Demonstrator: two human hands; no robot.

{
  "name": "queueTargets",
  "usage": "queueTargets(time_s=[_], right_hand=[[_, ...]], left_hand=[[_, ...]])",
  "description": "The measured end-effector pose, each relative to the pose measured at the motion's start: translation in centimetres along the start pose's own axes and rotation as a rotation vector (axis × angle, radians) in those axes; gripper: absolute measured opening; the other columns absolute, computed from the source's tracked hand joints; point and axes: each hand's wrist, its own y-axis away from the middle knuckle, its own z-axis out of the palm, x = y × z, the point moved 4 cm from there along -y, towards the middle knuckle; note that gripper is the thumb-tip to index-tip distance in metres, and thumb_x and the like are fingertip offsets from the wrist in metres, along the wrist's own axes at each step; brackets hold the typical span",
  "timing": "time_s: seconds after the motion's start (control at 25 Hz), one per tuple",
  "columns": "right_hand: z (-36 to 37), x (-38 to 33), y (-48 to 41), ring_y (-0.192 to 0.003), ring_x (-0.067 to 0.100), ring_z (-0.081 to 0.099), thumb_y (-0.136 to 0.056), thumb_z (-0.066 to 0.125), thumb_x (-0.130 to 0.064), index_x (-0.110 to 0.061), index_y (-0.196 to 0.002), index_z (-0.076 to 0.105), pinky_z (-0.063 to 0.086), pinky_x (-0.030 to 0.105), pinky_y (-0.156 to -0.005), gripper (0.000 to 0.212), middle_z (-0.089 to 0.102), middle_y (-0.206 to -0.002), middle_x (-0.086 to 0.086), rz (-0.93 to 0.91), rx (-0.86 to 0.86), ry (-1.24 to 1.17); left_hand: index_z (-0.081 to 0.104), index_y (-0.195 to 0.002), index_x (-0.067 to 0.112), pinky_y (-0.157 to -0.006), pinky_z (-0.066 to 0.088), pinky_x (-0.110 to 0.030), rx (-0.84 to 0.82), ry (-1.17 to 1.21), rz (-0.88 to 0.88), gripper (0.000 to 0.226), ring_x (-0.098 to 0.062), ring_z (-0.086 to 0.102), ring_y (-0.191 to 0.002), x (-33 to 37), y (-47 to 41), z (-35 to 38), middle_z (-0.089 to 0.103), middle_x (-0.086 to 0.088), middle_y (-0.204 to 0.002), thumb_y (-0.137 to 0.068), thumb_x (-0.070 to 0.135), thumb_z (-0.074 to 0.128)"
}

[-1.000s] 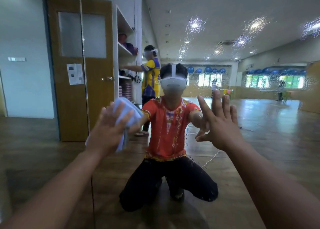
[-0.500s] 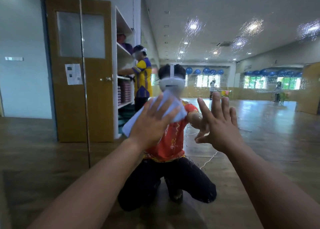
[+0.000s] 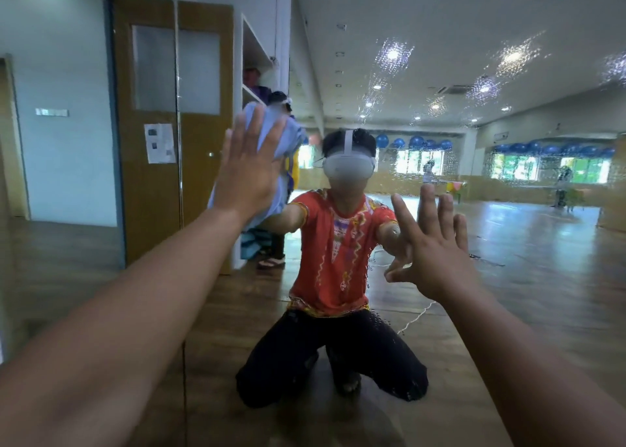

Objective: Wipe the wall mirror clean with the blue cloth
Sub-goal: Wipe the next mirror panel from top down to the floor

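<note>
Two bare hands reach forward to the wall mirror (image 3: 528,294), which fills the whole view. The left hand (image 3: 249,172) is up high, left of centre, fingers straight and close together, palm pressing the blue cloth (image 3: 289,133) flat against the glass; the cloth bunches out past the fingertips and hangs down below the palm. The right hand (image 3: 437,253) sits lower and to the right, fingers spread wide, holding nothing (whether it actually touches the glass is hard to tell). Fine droplets (image 3: 394,55) speckle the mirror's right half, thickest around the reflected ceiling lights. A vertical seam (image 3: 178,175) runs down the glass at the left, across the reflection of a wooden door (image 3: 152,192). A kneeling person (image 3: 338,243) in a red shirt is reflected at centre.
</note>
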Motion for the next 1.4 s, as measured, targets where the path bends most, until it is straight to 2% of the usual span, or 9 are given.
queueTargets(time_s=[0.24,0.4,0.56,0.68,0.8,0.92,1.12,1.28,1.4], right_hand=[[0.0,0.1,-0.1,-0.139,0.029,-0.048,-0.069,0.083,-0.061,-0.051,-0.15,-0.03,-0.013,0.052,-0.123,0.139,-0.055,-0.15,-0.006,0.002,0.008,0.0],[-0.1,0.1,-0.1,-0.139,0.029,-0.047,-0.071,0.083,-0.06,-0.052,-0.147,-0.033,-0.012,0.052,-0.124,0.138,-0.055,-0.149,-0.006,-0.001,0.003,-0.005],[-0.2,0.0,0.0,-0.139,0.027,-0.047,-0.07,0.083,-0.06,-0.052,-0.147,-0.031,-0.015,0.051,-0.123,0.138,-0.053,-0.152,-0.006,0.006,-0.005,-0.011],[-0.2,-0.1,0.1,-0.14,0.029,-0.047,-0.071,0.083,-0.06,-0.05,-0.151,-0.028,-0.015,0.052,-0.123,0.137,-0.053,-0.152,-0.005,0.001,-0.002,-0.014],[-0.1,-0.2,0.0,-0.144,0.03,-0.042,-0.072,0.083,-0.059,-0.049,-0.152,-0.026,-0.013,0.053,-0.124,0.136,-0.052,-0.153,-0.004,0.009,0.017,-0.005],[0.0,-0.2,0.0,-0.145,0.031,-0.042,-0.072,0.083,-0.059,-0.049,-0.153,-0.026,-0.013,0.053,-0.124,0.137,-0.052,-0.153,-0.004,0.015,0.025,0.007],[-0.3,-0.4,0.2,-0.15,0.032,-0.033,-0.073,0.083,-0.059,-0.046,-0.157,-0.018,-0.01,0.051,-0.124,0.132,-0.045,-0.158,-0.001,-0.008,0.067,0.023],[-1.0,0.8,0.8,-0.156,0.028,-0.013,-0.071,0.089,-0.04,-0.036,-0.163,0.01,0.004,0.053,-0.124,0.121,-0.012,-0.171,0.004,-0.08,0.268,0.048],[-1.9,3.1,1.2,-0.154,0.028,-0.02,-0.067,0.092,-0.04,-0.035,-0.163,0.0,0.005,0.055,-0.124,0.133,-0.024,-0.168,-0.002,-0.051,0.276,0.066]], left_hand=[[0.012,-0.16,0.026,-0.123,0.007,-0.053,0.023,-0.045,0.274,0.067,-0.038,-0.001,-0.154,7.4,-3.0,1.4,0.002,-0.012,-0.168,-0.101,0.017,0.041],[0.022,-0.158,0.022,-0.121,0.018,-0.059,0.001,-0.017,0.588,0.081,-0.039,0.009,-0.153,8.8,6.1,4.6,0.013,-0.014,-0.166,-0.085,0.004,0.055],[0.03,-0.155,0.023,-0.117,0.026,-0.061,-0.151,-0.106,0.83,0.085,-0.036,0.016,-0.152,3.9,14.3,6.0,0.02,-0.009,-0.165,-0.081,-0.001,0.064],[0.029,-0.156,0.023,-0.121,0.018,-0.058,-0.114,-0.142,0.6,0.078,-0.039,0.014,-0.152,0.2,13.0,4.2,0.019,-0.014,-0.165,-0.085,0.0,0.053],[0.018,-0.159,0.027,-0.124,-0.005,-0.045,-0.092,-0.08,0.305,0.079,-0.036,-0.002,-0.154,0.0,8.2,2.4,0.005,-0.011,-0.168,-0.092,0.0,0.051],[0.012,-0.16,0.029,-0.123,-0.006,-0.044,-0.084,0.009,0.117,0.072,-0.032,-0.011,-0.154,1.9,2.1,1.2,-0.005,-0.006,-0.169,-0.1,0.008,0.046],[0.013,-0.161,0.026,-0.124,0.006,-0.052,-0.009,-0.032,0.101,0.068,-0.034,-0.005,-0.154,4.2,-1.2,1.7,0.0,-0.009,-0.169,-0.101,0.013,0.043],[0.011,-0.161,0.026,-0.124,0.008,-0.053,0.004,-0.058,0.078,0.063,-0.035,-0.003,-0.155,3.9,-0.6,2.1,0.001,-0.01,-0.169,-0.104,0.024,0.038],[0.011,-0.161,0.027,-0.124,0.008,-0.052,-0.001,-0.042,0.038,0.062,-0.033,-0.002,-0.155,4.4,-0.1,2.3,0.001,-0.009,-0.169,-0.103,0.034,0.033]])
